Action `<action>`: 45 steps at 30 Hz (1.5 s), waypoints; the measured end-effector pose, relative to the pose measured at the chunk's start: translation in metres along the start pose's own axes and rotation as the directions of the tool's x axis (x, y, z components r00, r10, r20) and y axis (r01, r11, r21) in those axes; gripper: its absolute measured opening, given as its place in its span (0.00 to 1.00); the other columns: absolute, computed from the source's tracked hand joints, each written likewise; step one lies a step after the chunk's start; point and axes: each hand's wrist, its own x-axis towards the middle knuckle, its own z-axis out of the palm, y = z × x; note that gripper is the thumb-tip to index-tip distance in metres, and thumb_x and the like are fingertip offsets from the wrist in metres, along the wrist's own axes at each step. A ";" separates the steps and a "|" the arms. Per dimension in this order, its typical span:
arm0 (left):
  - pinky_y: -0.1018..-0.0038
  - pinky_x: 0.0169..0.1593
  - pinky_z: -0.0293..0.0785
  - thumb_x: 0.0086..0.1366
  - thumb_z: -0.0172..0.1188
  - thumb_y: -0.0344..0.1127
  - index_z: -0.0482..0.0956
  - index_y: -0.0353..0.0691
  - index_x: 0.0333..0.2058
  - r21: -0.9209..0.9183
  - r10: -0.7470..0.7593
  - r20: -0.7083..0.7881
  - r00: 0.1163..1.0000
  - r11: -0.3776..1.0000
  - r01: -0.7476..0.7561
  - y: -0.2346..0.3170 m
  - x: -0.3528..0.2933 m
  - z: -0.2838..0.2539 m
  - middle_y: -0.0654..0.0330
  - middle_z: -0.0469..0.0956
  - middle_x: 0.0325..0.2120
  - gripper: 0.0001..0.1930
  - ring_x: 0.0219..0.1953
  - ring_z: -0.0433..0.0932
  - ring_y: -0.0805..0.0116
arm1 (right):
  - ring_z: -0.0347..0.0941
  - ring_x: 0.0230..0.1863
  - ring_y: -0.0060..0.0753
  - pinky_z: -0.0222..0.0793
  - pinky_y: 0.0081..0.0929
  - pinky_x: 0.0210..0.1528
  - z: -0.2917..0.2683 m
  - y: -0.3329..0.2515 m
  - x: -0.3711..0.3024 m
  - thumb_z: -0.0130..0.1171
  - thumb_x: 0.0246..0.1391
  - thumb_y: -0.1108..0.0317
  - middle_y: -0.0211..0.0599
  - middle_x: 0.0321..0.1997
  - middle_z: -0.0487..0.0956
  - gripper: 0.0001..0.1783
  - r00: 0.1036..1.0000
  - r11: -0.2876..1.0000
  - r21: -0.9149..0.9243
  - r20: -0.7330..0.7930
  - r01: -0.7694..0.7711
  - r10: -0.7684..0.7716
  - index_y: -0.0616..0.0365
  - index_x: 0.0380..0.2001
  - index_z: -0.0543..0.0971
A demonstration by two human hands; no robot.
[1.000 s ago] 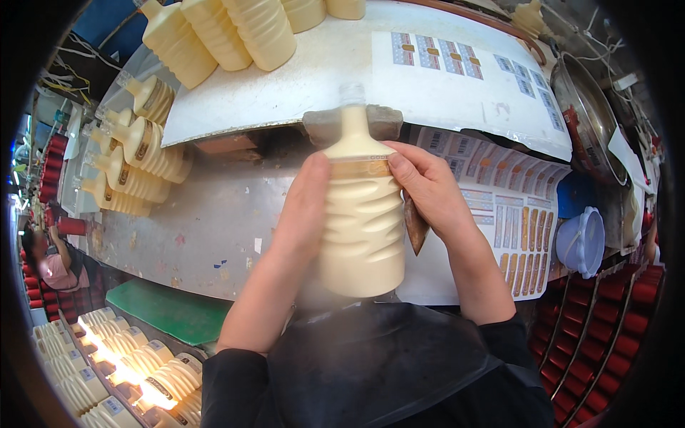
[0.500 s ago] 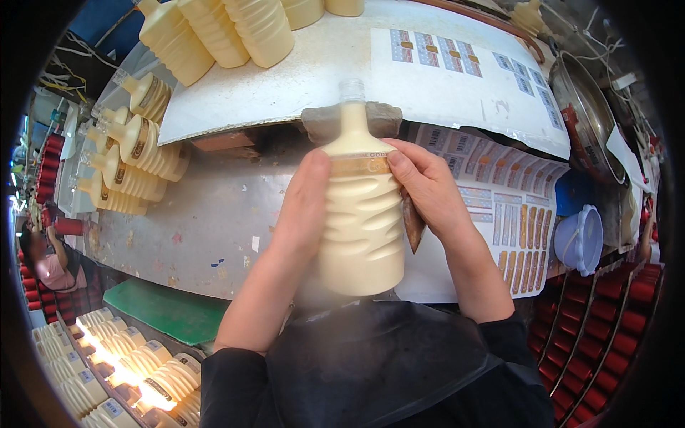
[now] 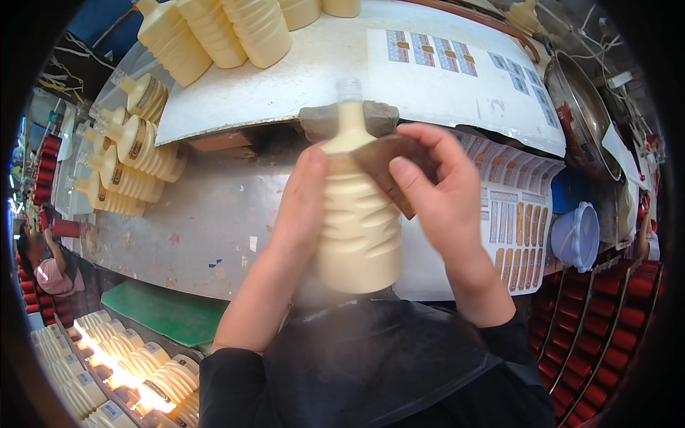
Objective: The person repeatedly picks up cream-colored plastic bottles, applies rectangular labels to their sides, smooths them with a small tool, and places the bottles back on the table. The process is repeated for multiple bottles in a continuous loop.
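A cream-coloured bottle [image 3: 360,235] with wavy ridges and a clear threaded neck lies in front of me, its neck on a grey block [image 3: 314,123]. Along its left side rests my left hand [image 3: 305,192], steadying it with the fingers held together. My right hand [image 3: 446,182] grips a flat brown scraper [image 3: 389,160], thumb on the near face and fingers behind. The scraper's edge lies on or just over the gold label [image 3: 341,164] below the bottle's shoulder and hides most of that label.
Sheets of stickers [image 3: 524,221] lie to the right, with more on the raised white board [image 3: 285,85]. Labelled bottles [image 3: 132,167] stand at left and under a bright lamp at lower left. A lilac bucket [image 3: 576,239], a metal basin [image 3: 581,107] and red cylinders are at right.
My right hand has left the label's right end and turned the scraper up, bringing it across the label. The left hand and the bottle stay in nearly the same place.
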 end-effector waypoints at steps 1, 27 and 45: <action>0.66 0.57 0.79 0.83 0.38 0.51 0.70 0.36 0.62 -0.006 -0.004 0.001 1.000 1.000 0.004 0.001 0.000 0.000 0.52 0.79 0.53 0.26 0.52 0.81 0.66 | 0.81 0.51 0.38 0.75 0.32 0.56 0.003 0.001 -0.004 0.63 0.60 0.72 0.44 0.49 0.84 0.17 0.993 0.973 -0.195 0.026 0.121 -0.118 0.62 0.53 0.80; 0.66 0.59 0.76 0.79 0.37 0.64 0.63 0.39 0.65 -0.286 -0.059 0.054 0.997 0.956 0.072 0.022 -0.004 0.007 0.50 0.75 0.56 0.34 0.55 0.77 0.65 | 0.74 0.52 0.30 0.72 0.29 0.57 0.016 -0.018 0.028 0.55 0.59 0.80 0.40 0.49 0.77 0.21 0.946 0.967 -0.022 -0.200 0.255 -0.254 0.63 0.56 0.69; 0.68 0.60 0.77 0.83 0.42 0.47 0.68 0.38 0.65 -0.195 -0.017 0.057 0.998 0.980 0.028 -0.002 0.009 -0.009 0.56 0.78 0.55 0.22 0.55 0.79 0.67 | 0.72 0.57 0.32 0.69 0.29 0.61 -0.006 0.029 0.014 0.56 0.66 0.72 0.41 0.56 0.75 0.21 0.984 0.986 -0.026 -0.066 0.164 -0.165 0.64 0.59 0.70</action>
